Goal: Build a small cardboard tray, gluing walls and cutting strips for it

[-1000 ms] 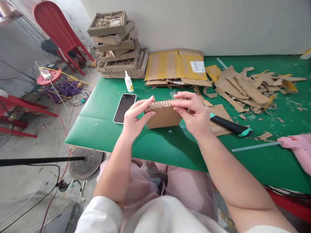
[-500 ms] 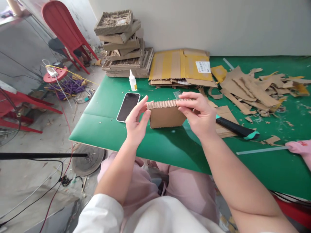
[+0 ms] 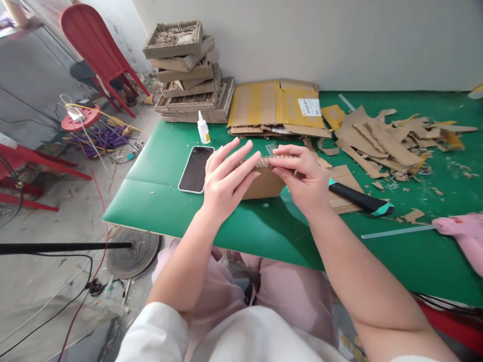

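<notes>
A small brown cardboard box (image 3: 264, 185) stands on its edge on the green table, a ridged corrugated strip (image 3: 264, 162) running along its top. My right hand (image 3: 304, 173) is closed at the right end, thumb and fingers pinching the top edge. Over the left part lies my left hand (image 3: 228, 178), fingers stretched out and spread across the strip, hiding the box's left end. A phone (image 3: 194, 168) lies just left of that hand, and a white glue bottle (image 3: 203, 128) stands behind the phone.
A black and teal utility knife (image 3: 362, 198) lies on cardboard at the right, beside torn cardboard scraps (image 3: 377, 136). A pink glue gun (image 3: 460, 234) with a glue stick sits at the right edge. Stacked cardboard trays (image 3: 181, 75) and a flattened, taped carton (image 3: 275, 108) stand behind.
My left hand has slid right along the box from its left end, and its fingers have spread over the top strip. My right hand keeps its pinch at the right end.
</notes>
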{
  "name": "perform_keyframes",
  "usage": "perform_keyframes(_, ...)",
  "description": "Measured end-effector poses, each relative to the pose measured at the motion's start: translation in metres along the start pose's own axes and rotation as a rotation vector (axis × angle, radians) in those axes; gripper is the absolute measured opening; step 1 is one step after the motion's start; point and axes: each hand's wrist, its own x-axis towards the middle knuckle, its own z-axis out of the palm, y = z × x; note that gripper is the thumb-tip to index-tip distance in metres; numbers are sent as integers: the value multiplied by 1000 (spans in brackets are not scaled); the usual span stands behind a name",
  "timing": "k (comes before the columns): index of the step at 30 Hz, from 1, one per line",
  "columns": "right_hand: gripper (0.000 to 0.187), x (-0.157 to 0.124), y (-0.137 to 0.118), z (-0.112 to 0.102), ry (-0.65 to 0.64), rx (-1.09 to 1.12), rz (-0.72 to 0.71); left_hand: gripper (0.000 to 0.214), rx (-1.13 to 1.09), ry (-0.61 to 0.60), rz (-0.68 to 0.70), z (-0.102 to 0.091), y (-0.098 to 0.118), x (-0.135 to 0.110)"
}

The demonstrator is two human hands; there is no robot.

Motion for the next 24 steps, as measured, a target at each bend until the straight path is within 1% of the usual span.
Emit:
perform_keyframes(2, 18, 0, 1, 0, -6, 1, -10, 20, 11, 0, 41, 5, 0, 4)
perform_keyframes(5, 21, 1, 1, -1, -5, 7, -19, 18, -8, 40, 68, 9, -1, 5)
perform_keyframes(7, 20, 2, 1, -1, -10, 2, -15, 17, -16, 43, 57, 10, -1, 5)
perform_keyframes(11, 19, 2, 0, 0, -25, -4, -3, 16, -15, 2, 9, 10, -1, 4)
perform_keyframes(13, 20, 2, 1, -2, -28, 1, -8, 16, -28, 12, 16, 11, -2, 3)
perform_keyframes(15, 26, 3, 4, -4, -41, 17, -11, 18, -54, 42, 44, 11, -2, 2)
perform_keyframes(18, 40, 4, 10, -11, -74, 58, 5, 22, -69, 81, 77, 12, -2, 2)
perform_keyframes(19, 42, 5, 11, -13, -82, 65, 12, 21, -62, 85, 81, 12, -2, 2)
perform_keyframes(24, 28, 6, 14, -17, -79, 33, 20, 19, -21, 100, 85, 12, 0, 3)
